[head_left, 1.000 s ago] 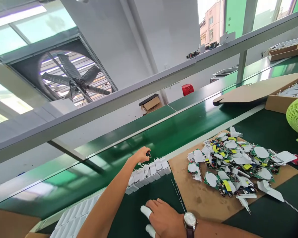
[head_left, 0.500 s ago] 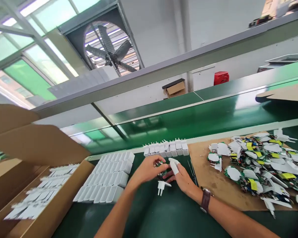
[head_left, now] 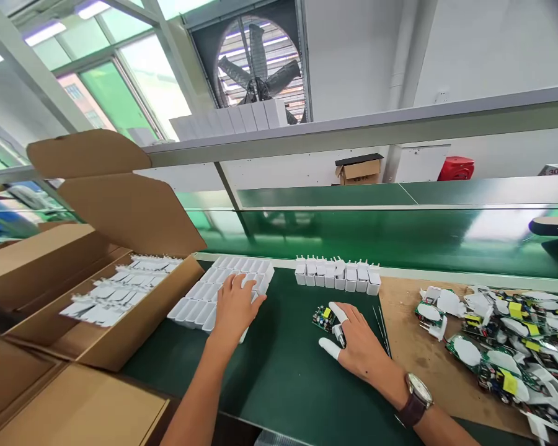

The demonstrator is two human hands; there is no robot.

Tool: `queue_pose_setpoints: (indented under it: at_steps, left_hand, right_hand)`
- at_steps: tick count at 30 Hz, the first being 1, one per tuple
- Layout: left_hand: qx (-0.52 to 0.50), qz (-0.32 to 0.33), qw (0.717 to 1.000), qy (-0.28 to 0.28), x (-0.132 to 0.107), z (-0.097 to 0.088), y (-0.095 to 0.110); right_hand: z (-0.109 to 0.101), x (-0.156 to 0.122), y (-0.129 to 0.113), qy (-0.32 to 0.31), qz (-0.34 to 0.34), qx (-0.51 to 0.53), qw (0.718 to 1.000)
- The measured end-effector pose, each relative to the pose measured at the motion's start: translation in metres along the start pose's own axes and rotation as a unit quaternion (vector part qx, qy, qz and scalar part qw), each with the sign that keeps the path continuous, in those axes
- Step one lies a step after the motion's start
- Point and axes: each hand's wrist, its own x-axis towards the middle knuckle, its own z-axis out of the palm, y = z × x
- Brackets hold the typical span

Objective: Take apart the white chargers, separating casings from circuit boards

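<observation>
My left hand (head_left: 235, 306) reaches over a block of open white plastic cases (head_left: 199, 291), its fingers apart and touching or just above the nearest ones. I see nothing gripped in it. My right hand (head_left: 360, 341), with white finger cots on thumb and forefinger, holds a small green circuit board (head_left: 324, 318) low over the green tabletop. A white and dark part (head_left: 339, 334) shows between its thumb and forefinger; the other fingers are partly hidden. Behind it stands a row of white cases (head_left: 337, 274) with pins sticking up.
On the right, a brown cardboard sheet (head_left: 402, 297) bears a heap of circuit boards (head_left: 502, 347) with white parts. Thin metal tools (head_left: 382, 328) lie beside its edge. An open carton (head_left: 100, 341) with rows of white pieces (head_left: 121, 288) stands on the left.
My left hand has left the circuit board and moved left to the white cases. My right hand keeps the board, with its thumb and forefinger now spread wider. The view has turned left.
</observation>
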Motion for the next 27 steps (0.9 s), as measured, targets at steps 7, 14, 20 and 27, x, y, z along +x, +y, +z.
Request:
queue_pose_setpoints:
  at_steps: [7, 14, 20, 27]
  left_hand:
    - [0.061, 0.015, 0.997, 0.049, -0.065, 0.002, -0.038]
    - [-0.126, 0.105, 0.985, 0.062, -0.088, 0.004, -0.024]
    - [-0.225, 0.163, 0.959, -0.059, -0.061, 0.020, 0.041]
    - [-0.261, 0.164, 0.921, -0.238, -0.009, 0.020, 0.070]
  right_hand:
    - [0.008, -0.006, 0.014, -0.011, -0.029, -0.062, 0.998]
    - [0.009, 0.001, 0.006, -0.016, -0.020, -0.067, 0.997]
    - [-0.001, 0.006, 0.002, -0.017, 0.004, -0.078, 0.997]
    - [-0.014, 0.003, 0.015, -0.030, 0.009, -0.084, 0.996]
